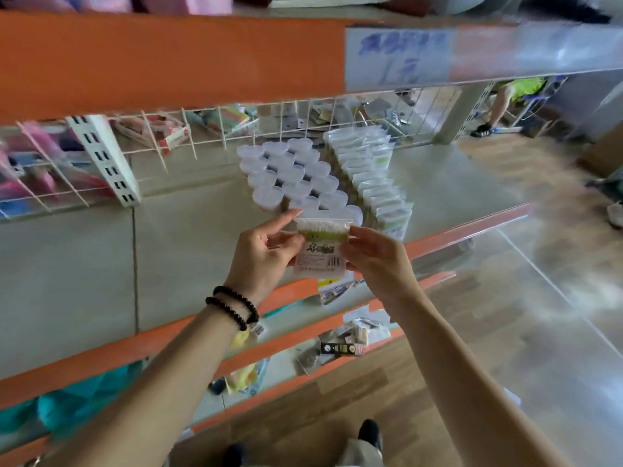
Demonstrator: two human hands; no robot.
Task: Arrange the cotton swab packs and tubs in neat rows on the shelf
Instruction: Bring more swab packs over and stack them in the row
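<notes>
Not much is legible here tbh. The swab pack (320, 247) at center has a green band with dark characters under it and a barcode, all too blurry to read. The price sign (397, 59) on the upper shelf edge at 1 o'clock has blue handwriting, maybe ending in "元". The small black box (340, 348) at 6 o'clock has unreadable print.

The shelf (188, 251) is pale grey with an orange front strip (101, 352). The tubs (286, 173) have clear, whitish lids. The held pack (322, 247) is clear plastic showing white swab tips, a green band, black lettering and a black barcode. The bead bracelet (232, 306) is black. The floor (421, 382) has a brown wood-grain pattern.
</notes>
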